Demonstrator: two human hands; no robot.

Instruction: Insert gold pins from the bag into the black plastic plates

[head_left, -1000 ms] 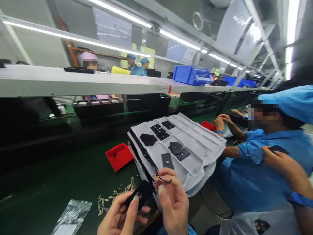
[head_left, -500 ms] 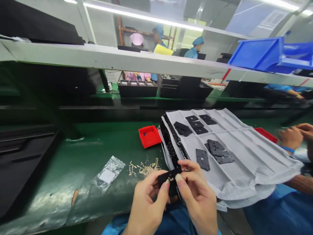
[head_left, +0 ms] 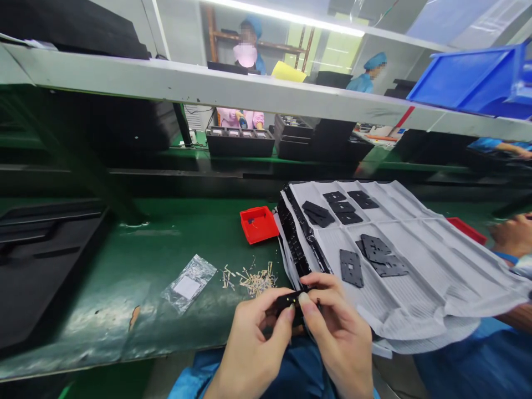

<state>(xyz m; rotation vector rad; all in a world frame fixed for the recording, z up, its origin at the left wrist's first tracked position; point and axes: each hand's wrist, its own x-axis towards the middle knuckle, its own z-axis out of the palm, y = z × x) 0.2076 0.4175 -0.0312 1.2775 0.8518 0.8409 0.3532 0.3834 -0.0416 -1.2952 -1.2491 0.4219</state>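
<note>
Both hands meet at the bench's near edge around one small black part (head_left: 286, 300) with tiny bright yellowish spots. My left hand (head_left: 260, 338) pinches its left side between thumb and fingers. On the right side, the thumb and bent fingers of my right hand (head_left: 336, 327) press against the same part. Much of it is hidden by the fingers, so its exact kind cannot be made out. Just beyond the hands lies a heap of small tan pieces (head_left: 258, 281). Flat black plates (head_left: 351, 267) rest on the grey-white sheet (head_left: 415, 249) to the right.
A red bin (head_left: 259, 225) stands behind the heap, and a clear plastic bag (head_left: 189, 284) lies left of it. Black trays (head_left: 45, 271) occupy the far left. A shelf (head_left: 178, 80) crosses above, carrying a blue crate (head_left: 469, 77). A co-worker's hand (head_left: 513, 235) is at right.
The black part has tilted in my fingers, showing less of its broad face. Both hands keep their hold. The camera view has shifted slightly, and the co-worker's hands at right have moved toward the frame edge.
</note>
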